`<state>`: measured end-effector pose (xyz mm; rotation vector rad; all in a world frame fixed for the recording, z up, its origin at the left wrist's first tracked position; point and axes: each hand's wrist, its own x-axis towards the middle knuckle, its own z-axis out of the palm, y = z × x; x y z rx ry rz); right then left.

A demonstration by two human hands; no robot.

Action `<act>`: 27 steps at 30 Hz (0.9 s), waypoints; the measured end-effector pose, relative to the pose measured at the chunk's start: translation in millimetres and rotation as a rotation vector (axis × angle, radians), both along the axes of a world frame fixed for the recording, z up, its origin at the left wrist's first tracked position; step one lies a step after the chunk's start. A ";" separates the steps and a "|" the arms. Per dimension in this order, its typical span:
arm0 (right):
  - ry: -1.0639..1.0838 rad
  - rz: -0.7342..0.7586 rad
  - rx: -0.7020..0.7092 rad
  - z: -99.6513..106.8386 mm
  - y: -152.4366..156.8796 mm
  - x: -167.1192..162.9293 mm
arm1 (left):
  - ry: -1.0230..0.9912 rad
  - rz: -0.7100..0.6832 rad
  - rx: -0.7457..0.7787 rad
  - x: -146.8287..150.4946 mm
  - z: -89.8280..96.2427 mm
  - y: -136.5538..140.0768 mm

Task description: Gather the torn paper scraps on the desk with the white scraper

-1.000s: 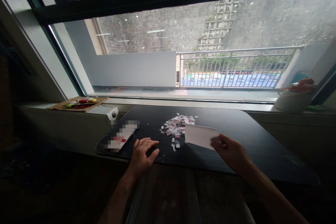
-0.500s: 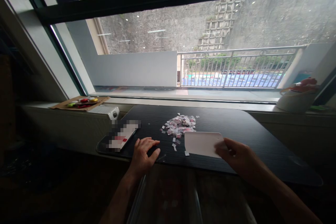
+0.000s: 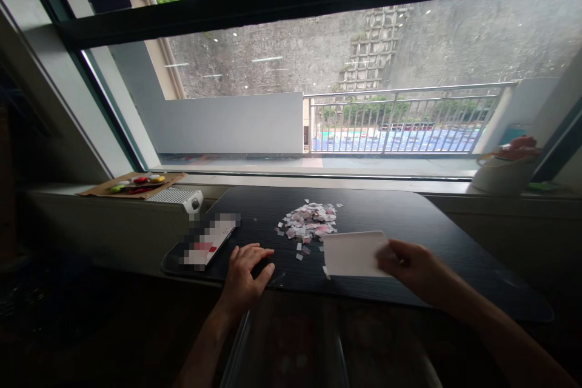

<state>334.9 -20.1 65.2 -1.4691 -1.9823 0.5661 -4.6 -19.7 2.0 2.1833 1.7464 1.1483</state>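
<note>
My right hand (image 3: 407, 264) pinches the right end of a flat, pale rectangular card (image 3: 352, 253) just over the dark table (image 3: 386, 212). The card's left edge lies close to small scraps, and a white scrap (image 3: 326, 273) shows at its lower left corner. Behind the card spreads a heap of small white and pinkish paper scraps (image 3: 310, 220), with several loose bits in front of it. My left hand (image 3: 250, 270) rests near the table's front edge, fingers apart, holding nothing.
A blurred-out flat item with white and red areas (image 3: 211, 244) lies on the table's left side. Left of the table, a white heater (image 3: 182, 199) stands by a sill with a brown board (image 3: 136, 185) carrying coloured pieces. A white container (image 3: 504, 173) sits on the right sill.
The card has shifted slightly to the right and toward me, with scraps at its left edge displaced. My left hand keeps its place on the table. The whole view has tilted a little.
</note>
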 end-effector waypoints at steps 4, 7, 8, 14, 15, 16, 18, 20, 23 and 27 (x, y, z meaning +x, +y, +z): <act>0.044 -0.032 0.009 1.5 1.1 17.7 | 0.015 0.007 -0.003 1.9 3.7 -0.5; 0.233 -0.020 -0.027 -4.9 10.3 10.9 | 0.064 -0.009 -0.022 2.6 4.9 -8.4; 0.299 -0.008 -0.058 -7.5 13.7 8.5 | 0.088 -0.015 -0.020 2.1 3.8 -12.4; 0.462 0.036 -0.281 -17.3 20.5 26.1 | 0.171 -0.047 -0.035 -6.2 -8.6 -31.5; 0.467 0.039 -0.306 -17.4 20.0 31.8 | 0.176 -0.053 -0.042 -6.8 -9.1 -32.1; 0.471 0.040 -0.321 -17.2 19.9 36.6 | 0.180 -0.056 -0.046 -7.2 -9.2 -32.1; 0.488 0.035 -0.328 -16.3 22.0 41.0 | 0.186 -0.049 -0.047 -7.1 -8.5 -31.1; 0.516 0.027 -0.309 -15.5 27.6 37.1 | 0.193 -0.037 -0.039 -7.3 -8.4 -29.8; 0.548 0.052 -0.295 -15.5 40.0 21.2 | 0.214 -0.047 -0.029 -9.6 -10.7 -28.6; 0.516 0.128 -0.366 -15.8 51.8 5.5 | 0.206 -0.065 -0.004 -14.3 -14.9 -27.4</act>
